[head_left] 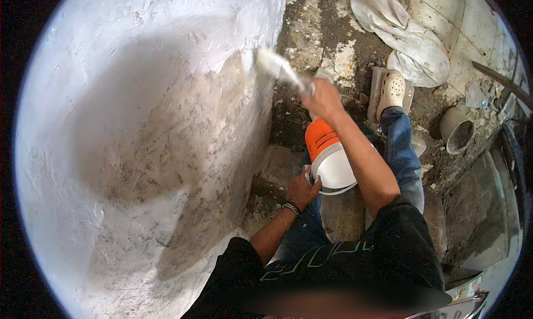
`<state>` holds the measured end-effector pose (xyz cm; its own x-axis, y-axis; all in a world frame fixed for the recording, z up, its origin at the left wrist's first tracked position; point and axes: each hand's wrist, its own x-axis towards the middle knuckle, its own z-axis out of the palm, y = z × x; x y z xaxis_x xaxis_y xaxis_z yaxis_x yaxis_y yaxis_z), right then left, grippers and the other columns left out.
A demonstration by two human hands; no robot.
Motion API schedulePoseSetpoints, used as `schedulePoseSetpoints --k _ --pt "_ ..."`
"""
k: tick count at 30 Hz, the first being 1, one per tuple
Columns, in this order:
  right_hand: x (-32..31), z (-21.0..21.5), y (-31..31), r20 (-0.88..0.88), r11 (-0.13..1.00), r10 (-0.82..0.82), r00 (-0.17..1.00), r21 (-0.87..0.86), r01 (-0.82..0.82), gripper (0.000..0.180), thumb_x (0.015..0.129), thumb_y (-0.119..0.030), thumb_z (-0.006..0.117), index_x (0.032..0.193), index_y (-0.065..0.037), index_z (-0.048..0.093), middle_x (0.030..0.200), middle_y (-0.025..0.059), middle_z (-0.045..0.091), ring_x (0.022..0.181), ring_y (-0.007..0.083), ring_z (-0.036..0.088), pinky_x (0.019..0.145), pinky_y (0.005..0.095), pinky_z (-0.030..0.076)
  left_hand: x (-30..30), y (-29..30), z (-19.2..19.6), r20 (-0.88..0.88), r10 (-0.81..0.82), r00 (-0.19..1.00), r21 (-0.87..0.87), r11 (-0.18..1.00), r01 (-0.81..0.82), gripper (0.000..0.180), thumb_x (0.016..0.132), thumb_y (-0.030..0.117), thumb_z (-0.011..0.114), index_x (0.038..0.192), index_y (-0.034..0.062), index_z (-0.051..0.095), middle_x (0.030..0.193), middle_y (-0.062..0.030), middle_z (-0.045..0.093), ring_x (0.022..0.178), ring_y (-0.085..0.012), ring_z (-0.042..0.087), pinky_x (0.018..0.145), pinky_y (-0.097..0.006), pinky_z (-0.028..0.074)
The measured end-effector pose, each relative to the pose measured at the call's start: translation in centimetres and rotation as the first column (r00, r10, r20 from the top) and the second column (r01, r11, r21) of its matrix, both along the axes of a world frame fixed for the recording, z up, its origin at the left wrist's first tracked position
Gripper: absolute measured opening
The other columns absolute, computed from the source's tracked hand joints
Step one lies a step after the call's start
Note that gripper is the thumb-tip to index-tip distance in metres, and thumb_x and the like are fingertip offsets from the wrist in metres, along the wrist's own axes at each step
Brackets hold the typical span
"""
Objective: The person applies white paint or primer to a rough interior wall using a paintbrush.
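Observation:
My right hand (323,100) is closed round the handle of a paintbrush (282,71), which motion blurs a little. The brush's whitish head reaches the right border of the rough wall (183,114); whether it touches the surface I cannot tell. My left hand (304,187), with a bracelet at the wrist, grips the rim of an orange bucket (319,138). This bucket tilts toward me, and its inside looks white. My right forearm passes over its right side and hides part of it. White coating covers much of the wall, while a brownish, patchy area shows in the middle under shadows.
A crumpled white sack (400,36) lies on the dirty floor ahead, beside pale tiles (466,47). My right foot wears a cream clog (392,90). To the right are a grey pot (457,129) on its side, rubble and a dark bar (499,80).

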<state>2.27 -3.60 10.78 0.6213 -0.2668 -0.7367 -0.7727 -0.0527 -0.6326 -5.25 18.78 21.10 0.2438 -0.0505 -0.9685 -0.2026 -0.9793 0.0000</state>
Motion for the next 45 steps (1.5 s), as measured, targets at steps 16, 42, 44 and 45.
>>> schedulePoseSetpoints --k 16,42,44,45 --pt "3.6 18.9 -2.6 0.51 0.939 -0.069 0.858 -0.257 0.229 0.032 0.072 -0.012 0.06 0.103 -0.007 0.06 0.086 0.0148 0.063 0.069 0.0316 0.062 0.061 0.0403 0.051 -0.7 1.9 -0.7 0.199 -0.09 0.976 -0.362 0.919 0.159 0.049 0.077 0.04 0.053 0.108 0.0022 0.053 0.069 -0.0168 0.061 0.061 -0.0326 0.06 0.056 -0.042 0.048" --pt "7.6 8.8 -6.5 0.144 0.955 -0.1 0.984 -0.264 0.136 0.03 0.081 -0.023 0.051 0.107 -0.014 0.061 0.087 0.0178 0.063 0.082 0.0317 0.062 0.073 0.0431 0.049 0.9 -0.9 1.5 -0.073 0.064 0.995 -0.11 0.991 -0.072 0.06 0.077 0.039 0.054 0.122 0.0013 0.042 0.085 -0.0223 0.061 0.079 -0.0375 0.06 0.07 -0.047 0.047" --pt "6.3 14.3 -5.9 0.194 0.964 -0.195 0.962 -0.141 0.224 0.025 0.081 -0.021 0.055 0.102 -0.01 0.061 0.084 0.0194 0.063 0.079 0.036 0.061 0.07 0.0433 0.048 0.2 0.3 0.9 -0.006 0.025 1.0 -0.1 0.995 -0.025 0.059 0.077 0.038 0.054 0.122 0.0013 0.042 0.087 -0.023 0.061 0.081 -0.0381 0.059 0.072 -0.047 0.047" --pt "5.3 16.9 -5.6 0.34 0.964 -0.194 0.92 -0.106 0.243 0.026 0.08 -0.019 0.055 0.103 -0.009 0.061 0.084 0.0195 0.063 0.077 0.0358 0.061 0.069 0.0424 0.049 -0.3 1.0 0.3 -0.038 -0.008 0.999 -0.123 0.992 0.003 0.059 0.077 0.038 0.054 0.122 0.0013 0.041 0.09 -0.0237 0.06 0.083 -0.0386 0.059 0.075 -0.048 0.046"
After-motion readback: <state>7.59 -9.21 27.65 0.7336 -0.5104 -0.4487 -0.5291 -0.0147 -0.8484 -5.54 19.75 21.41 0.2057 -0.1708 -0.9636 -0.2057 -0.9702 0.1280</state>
